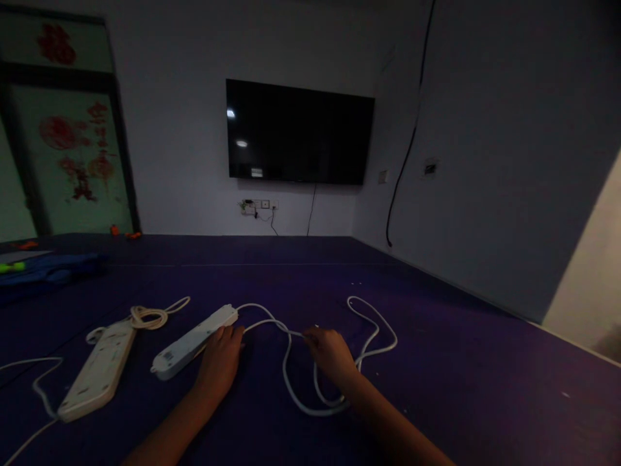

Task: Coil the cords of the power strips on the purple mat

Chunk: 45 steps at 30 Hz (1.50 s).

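Two white power strips lie on a dark purple floor mat (436, 336). My left hand (220, 359) rests against the right side of the nearer power strip (191, 342), its fingers curled at the strip's edge. My right hand (330, 353) is closed in a pinch on that strip's white cable (373, 333), which loops across the mat beside and under my wrist. The second power strip (99, 369) lies further left with its coiled cord (150, 317) bundled at its far end.
A black wall-mounted television (298, 133) hangs on the far white wall above a wall socket (257, 206). A black wire (410, 139) runs down the right wall. A glass door with red decorations (72, 149) stands at the left. Blue items (43, 268) lie at the left edge.
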Each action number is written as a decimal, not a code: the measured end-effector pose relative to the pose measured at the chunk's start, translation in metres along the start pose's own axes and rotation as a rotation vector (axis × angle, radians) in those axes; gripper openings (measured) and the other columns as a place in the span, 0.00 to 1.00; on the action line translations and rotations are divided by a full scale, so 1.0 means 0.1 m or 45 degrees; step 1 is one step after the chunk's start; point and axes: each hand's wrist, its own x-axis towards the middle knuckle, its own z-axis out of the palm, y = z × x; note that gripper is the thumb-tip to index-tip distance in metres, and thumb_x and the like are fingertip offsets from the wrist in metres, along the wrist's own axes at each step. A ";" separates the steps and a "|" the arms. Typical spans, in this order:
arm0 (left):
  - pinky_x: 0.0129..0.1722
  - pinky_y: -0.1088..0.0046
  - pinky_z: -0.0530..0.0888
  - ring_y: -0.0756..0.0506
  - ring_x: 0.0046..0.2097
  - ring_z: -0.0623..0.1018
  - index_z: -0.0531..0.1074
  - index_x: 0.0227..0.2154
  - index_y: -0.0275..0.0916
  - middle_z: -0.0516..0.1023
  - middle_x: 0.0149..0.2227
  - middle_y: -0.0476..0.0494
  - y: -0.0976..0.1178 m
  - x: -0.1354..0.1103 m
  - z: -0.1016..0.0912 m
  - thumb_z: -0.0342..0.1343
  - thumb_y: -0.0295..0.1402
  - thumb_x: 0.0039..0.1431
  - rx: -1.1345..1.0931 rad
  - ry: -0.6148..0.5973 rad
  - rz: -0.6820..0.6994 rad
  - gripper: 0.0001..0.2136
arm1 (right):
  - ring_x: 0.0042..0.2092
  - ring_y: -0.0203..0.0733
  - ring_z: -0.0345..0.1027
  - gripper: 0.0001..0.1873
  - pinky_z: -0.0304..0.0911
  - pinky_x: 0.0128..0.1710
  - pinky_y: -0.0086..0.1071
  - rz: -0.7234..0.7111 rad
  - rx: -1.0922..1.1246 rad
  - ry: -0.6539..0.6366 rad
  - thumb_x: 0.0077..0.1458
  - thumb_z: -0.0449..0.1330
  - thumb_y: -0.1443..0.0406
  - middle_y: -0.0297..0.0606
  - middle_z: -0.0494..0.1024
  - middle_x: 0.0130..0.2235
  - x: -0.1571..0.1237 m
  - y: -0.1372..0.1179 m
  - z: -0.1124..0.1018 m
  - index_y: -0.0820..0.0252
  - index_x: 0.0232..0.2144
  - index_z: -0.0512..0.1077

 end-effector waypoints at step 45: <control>0.55 0.59 0.64 0.43 0.53 0.69 0.48 0.62 0.44 0.72 0.51 0.39 0.64 -0.32 -0.20 0.47 0.35 0.62 -0.609 0.098 0.805 0.27 | 0.18 0.37 0.64 0.18 0.58 0.21 0.29 0.348 0.540 0.711 0.57 0.45 0.56 0.41 0.77 0.26 0.06 0.08 -0.31 0.60 0.28 0.70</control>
